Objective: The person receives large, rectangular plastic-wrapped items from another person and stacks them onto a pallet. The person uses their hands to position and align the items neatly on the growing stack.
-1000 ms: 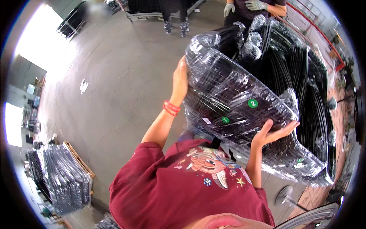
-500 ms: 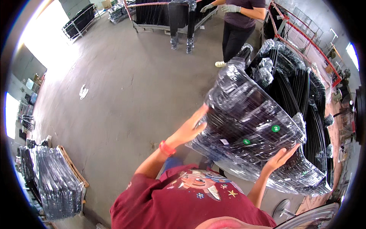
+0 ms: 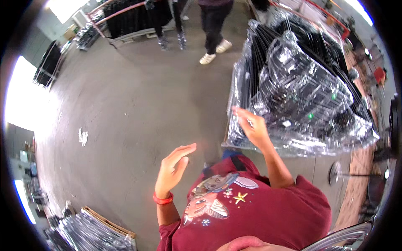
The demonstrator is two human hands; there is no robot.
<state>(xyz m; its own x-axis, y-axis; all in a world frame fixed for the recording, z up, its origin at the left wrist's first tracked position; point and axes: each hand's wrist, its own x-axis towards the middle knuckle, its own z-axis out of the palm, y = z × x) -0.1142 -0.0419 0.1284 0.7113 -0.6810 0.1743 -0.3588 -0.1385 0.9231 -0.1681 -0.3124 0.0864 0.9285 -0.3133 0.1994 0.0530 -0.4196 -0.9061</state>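
My left hand (image 3: 173,166), with a red band at its wrist, is held over the floor; its fingers are stretched out and nothing is in it. To the right, my right hand (image 3: 253,129) is also open and holds nothing, its thumb apart from the fingers. It is nearest to the front left edge of the stack, though I cannot tell if it touches. On that stack of black wire-like panels (image 3: 251,54) rests a black panel wrapped in clear plastic film (image 3: 289,98), with green round stickers and a small white label.
A person in dark trousers (image 3: 214,25) stands at the far side, beside the stack. Behind is a rack with red rails (image 3: 119,14). Another film-wrapped bundle (image 3: 94,232) lies at lower left. A white scrap (image 3: 83,137) is on the floor; a round metal base (image 3: 335,172) stands at right.
Both hands have let go of the film-wrapped panel, which now lies on the stack. My hands have moved left of it. The view has turned right and the other person has shifted.
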